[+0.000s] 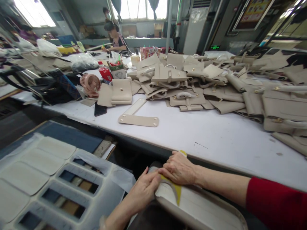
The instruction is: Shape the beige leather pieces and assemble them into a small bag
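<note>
My right hand (178, 167) is closed round a yellow-edged piece (177, 191) at the near edge of the table. Its fingers touch the fingertips of my left hand (146, 185), which lies along the end of a beige bag part (199, 207) with a pale top. The left fingers are mostly stretched out, and the thumb points upward. The bag part rests low in front of me and runs toward the lower right. The curved yellow edge lies on its pale surface. What is under both palms is hidden.
Beige bag pieces (187, 95) are heaped along the white table (182, 134). Nearer lie a strap piece (139, 120), a black phone (100, 109) and a pink fan (90, 83). Flat panels and a frame (96, 201) fill the lower left. A person (117, 40) sits beyond.
</note>
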Demonstrator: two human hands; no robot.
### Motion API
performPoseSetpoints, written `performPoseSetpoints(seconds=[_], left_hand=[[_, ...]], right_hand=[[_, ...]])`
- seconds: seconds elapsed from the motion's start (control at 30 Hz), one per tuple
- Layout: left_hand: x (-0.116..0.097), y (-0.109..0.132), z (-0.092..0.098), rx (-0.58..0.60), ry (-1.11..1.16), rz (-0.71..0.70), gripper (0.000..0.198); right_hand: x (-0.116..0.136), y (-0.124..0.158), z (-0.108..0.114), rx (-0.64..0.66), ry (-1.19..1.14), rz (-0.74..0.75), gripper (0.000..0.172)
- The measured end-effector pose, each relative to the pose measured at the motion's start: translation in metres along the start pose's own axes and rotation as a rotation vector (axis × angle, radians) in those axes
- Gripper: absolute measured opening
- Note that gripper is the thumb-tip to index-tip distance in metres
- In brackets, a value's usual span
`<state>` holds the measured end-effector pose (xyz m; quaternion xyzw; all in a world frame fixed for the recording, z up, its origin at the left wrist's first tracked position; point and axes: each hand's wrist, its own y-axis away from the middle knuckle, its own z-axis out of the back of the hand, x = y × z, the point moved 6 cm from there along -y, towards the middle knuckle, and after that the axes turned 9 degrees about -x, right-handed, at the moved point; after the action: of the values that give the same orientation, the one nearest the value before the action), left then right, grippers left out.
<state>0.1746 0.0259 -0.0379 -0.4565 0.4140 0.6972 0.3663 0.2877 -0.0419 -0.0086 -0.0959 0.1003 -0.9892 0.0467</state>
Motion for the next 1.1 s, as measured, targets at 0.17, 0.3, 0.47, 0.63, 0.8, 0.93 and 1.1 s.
performPoseSetpoints(seconds=[0.17,0.3,0.47,0.63,0.8,0.93,1.1], left_hand=[[0.011,-0.008,-0.009,0.039,0.405,0.174,0.059],[0.008,-0.008,-0.013,0.064,0.468,0.082,0.044],[0.016,-0.01,-0.013,0.022,0.351,0.07,0.044],[0.018,-0.017,-0.012,0.0,0.303,0.113,0.046],[0.018,-0.014,-0.009,-0.012,0.381,0.224,0.048],[0.062,0.012,-0.021,-0.171,0.592,0.458,0.051],[0.124,0.052,-0.073,-0.28,0.839,0.84,0.052]], right_hand=[[0.0,0.011,0.003,0.026,-0.035,-0.093,0.061],[-0.001,0.017,0.0,0.048,-0.046,-0.133,0.06],[-0.009,0.034,0.005,0.052,-0.069,-0.277,0.06],[-0.04,0.076,0.033,-0.001,-0.055,-0.662,0.064],[-0.054,0.123,0.072,-0.04,-0.145,-0.884,0.064],[-0.031,0.165,0.092,-0.161,-0.594,-1.026,0.051],[0.04,0.204,0.077,-0.422,-1.185,-1.306,0.048]])
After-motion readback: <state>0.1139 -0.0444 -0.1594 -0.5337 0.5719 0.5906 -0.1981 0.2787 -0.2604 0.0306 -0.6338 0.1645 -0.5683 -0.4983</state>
